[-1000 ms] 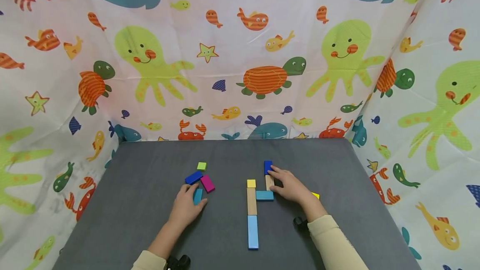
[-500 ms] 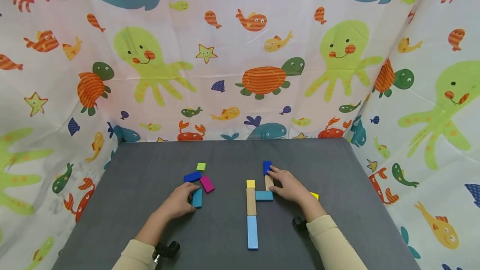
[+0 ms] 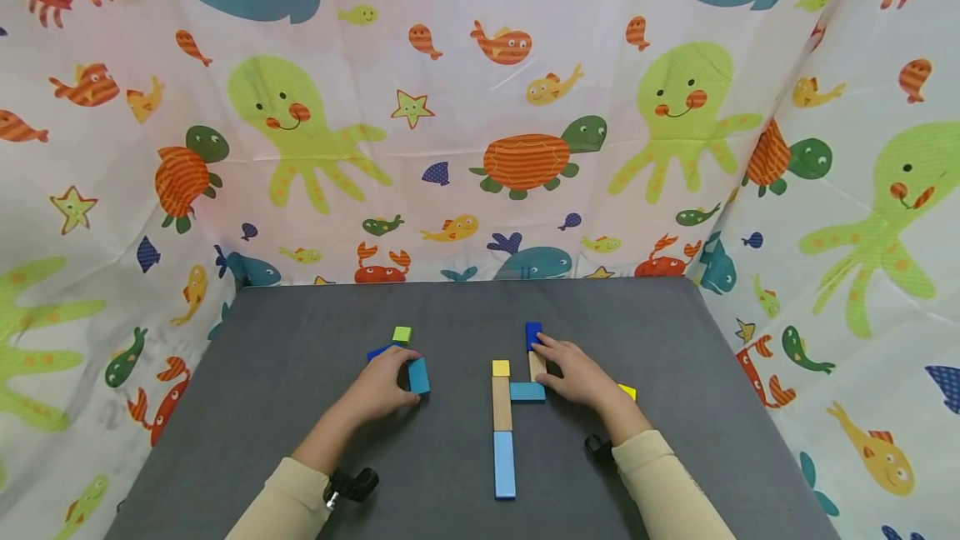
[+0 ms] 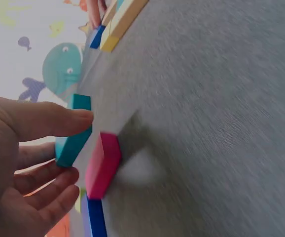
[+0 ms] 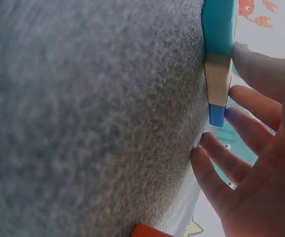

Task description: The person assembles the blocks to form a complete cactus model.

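Note:
My left hand [image 3: 386, 386] pinches a teal block [image 3: 419, 376] between thumb and fingers, raised over the grey table. Just beyond it lies a magenta block [image 4: 103, 165], which the hand and teal block hide in the head view. My right hand [image 3: 577, 373] lays its fingertips along the right side of a joined row: a second teal block [image 3: 528, 392], a short wooden block [image 3: 536, 367] and a dark blue block [image 3: 533, 335]. That row meets an upright line of a yellow cube [image 3: 501, 368], a long wooden block [image 3: 502, 405] and a light blue block [image 3: 505, 465].
Behind the left hand sit a green cube [image 3: 402, 333] and another dark blue block [image 4: 94, 217], partly covered. A yellow block [image 3: 628, 392] peeks out beside the right wrist, and a red piece [image 5: 150, 231] shows low in the right wrist view. A sea-animal curtain [image 3: 450, 148] surrounds the table.
My left hand has taken the teal block between thumb and fingers, lifted it and carried it to the right, covering the magenta block in the head view. The right hand stays in place.

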### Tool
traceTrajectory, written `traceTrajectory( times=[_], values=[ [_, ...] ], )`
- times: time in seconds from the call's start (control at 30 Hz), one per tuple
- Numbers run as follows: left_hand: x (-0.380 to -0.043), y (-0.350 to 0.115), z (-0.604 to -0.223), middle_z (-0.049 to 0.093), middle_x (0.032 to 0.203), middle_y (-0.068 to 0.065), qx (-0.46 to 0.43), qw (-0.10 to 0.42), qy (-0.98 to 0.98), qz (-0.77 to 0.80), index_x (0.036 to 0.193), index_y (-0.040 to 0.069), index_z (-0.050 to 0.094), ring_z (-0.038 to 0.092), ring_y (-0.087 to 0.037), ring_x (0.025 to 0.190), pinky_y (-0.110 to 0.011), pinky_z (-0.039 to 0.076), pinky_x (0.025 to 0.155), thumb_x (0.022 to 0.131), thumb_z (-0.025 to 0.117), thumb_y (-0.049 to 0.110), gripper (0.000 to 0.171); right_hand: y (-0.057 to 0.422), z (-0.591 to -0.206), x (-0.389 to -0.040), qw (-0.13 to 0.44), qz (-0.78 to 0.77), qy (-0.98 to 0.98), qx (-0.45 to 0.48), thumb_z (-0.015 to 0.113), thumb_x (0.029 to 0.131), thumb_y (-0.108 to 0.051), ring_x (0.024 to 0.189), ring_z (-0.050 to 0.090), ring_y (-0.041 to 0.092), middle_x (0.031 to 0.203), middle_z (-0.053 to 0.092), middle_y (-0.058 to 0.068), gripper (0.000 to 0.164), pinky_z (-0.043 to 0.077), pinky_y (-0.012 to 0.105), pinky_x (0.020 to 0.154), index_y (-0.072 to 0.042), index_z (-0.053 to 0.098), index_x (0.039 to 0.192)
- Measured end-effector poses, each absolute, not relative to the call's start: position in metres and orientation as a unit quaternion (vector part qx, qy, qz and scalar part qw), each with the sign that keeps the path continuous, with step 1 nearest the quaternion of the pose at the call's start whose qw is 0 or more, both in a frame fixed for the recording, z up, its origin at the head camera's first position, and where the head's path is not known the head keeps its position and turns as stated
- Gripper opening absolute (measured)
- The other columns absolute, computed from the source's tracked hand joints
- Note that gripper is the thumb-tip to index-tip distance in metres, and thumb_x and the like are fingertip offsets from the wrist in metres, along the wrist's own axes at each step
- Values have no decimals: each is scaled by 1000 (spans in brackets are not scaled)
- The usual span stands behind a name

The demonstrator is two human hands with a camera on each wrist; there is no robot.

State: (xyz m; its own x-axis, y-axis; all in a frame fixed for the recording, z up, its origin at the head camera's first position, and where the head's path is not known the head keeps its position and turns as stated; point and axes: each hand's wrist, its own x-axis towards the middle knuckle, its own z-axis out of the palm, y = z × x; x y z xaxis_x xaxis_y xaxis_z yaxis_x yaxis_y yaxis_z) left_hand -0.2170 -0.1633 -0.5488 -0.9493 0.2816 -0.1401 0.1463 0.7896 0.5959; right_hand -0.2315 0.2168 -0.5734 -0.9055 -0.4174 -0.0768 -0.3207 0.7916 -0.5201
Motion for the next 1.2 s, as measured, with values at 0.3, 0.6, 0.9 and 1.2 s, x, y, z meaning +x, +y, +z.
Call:
traceTrajectory(
  times=[0.3, 0.6, 0.9, 1.2],
  values=[
    [-249, -117, -550, 61, 136, -15, 137, 103, 920, 352, 140, 3, 64, 60, -29, 113, -51, 53, 100, 84, 88, 11, 62, 216, -570, -229, 94, -252, 943, -197, 70, 104, -23, 153, 36, 47, 170, 36, 16, 61, 35, 65, 120, -5, 49, 158],
    [-272, -69, -564, 57, 146, -19, 119, 96, 916, 371, 145, 3, 61, 56, -35, 125, -54, 51, 107, 84, 84, 9, 66, 213, -571, -229, 91, -251, 943, -197, 69, 104, -23, 153, 36, 47, 171, 36, 16, 61, 35, 65, 119, -5, 49, 159],
    [-288, -40, -566, 57, 150, -18, 155, 110, 913, 361, 151, 4, 58, 58, -34, 129, -50, 52, 108, 91, 84, 13, 65, 213, -572, -228, 96, -252, 945, -186, 69, 104, -23, 154, 36, 46, 172, 34, 14, 61, 35, 65, 119, -7, 48, 159],
    [-291, -29, -572, 57, 152, -18, 153, 142, 911, 356, 151, 6, 58, 55, -36, 138, -51, 48, 113, 94, 82, 13, 63, 214, -572, -226, 94, -255, 945, -183, 68, 105, -24, 153, 36, 45, 172, 34, 14, 61, 35, 65, 119, -8, 48, 160]
  ],
)
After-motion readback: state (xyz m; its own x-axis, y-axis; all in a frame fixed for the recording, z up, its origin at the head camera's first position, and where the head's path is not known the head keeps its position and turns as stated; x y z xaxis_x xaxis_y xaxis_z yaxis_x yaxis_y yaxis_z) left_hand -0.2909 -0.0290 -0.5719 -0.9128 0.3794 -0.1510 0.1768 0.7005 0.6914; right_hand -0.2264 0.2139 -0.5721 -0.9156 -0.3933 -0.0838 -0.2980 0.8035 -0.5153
